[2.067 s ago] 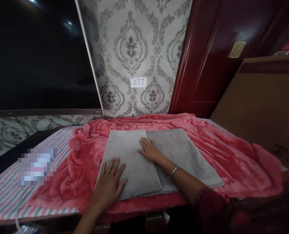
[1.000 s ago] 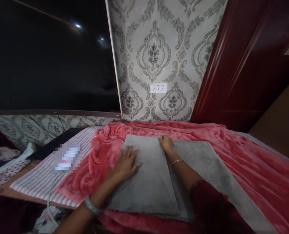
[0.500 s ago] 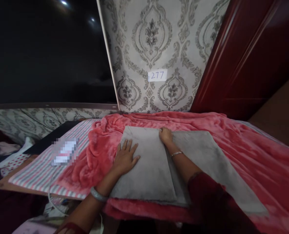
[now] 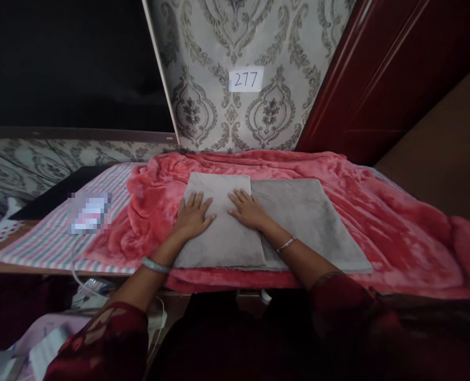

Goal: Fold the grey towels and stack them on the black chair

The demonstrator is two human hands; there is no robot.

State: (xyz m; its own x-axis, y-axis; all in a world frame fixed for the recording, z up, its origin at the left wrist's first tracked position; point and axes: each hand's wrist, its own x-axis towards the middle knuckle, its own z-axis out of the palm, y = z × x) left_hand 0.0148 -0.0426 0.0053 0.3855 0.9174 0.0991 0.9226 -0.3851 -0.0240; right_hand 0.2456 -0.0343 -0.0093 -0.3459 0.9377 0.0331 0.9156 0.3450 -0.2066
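A grey towel [image 4: 223, 241] lies partly folded over, its left part doubled and its right part in a single darker layer. My left hand [image 4: 193, 216] rests flat with fingers spread on the folded part, near its left edge. Flat on the same layer, close to the fold's loose right edge, lies my right hand [image 4: 249, 208], fingers apart. Neither hand grips anything. Beneath the towel spreads a rumpled red plush blanket [image 4: 401, 238].
A striped cloth [image 4: 52, 227] covers the table's left side, with a pixelated white object [image 4: 90, 212] and its cable on it. A large black screen [image 4: 68, 63] stands at back left. A paper marked 277 [image 4: 246, 79] is on the patterned wall; a dark red door panel [image 4: 362, 79] is at right.
My right hand has let go of the folded layer's top edge and now lies flat on it, farther left. The left hand stays on the towel. The camera view has tilted downward.
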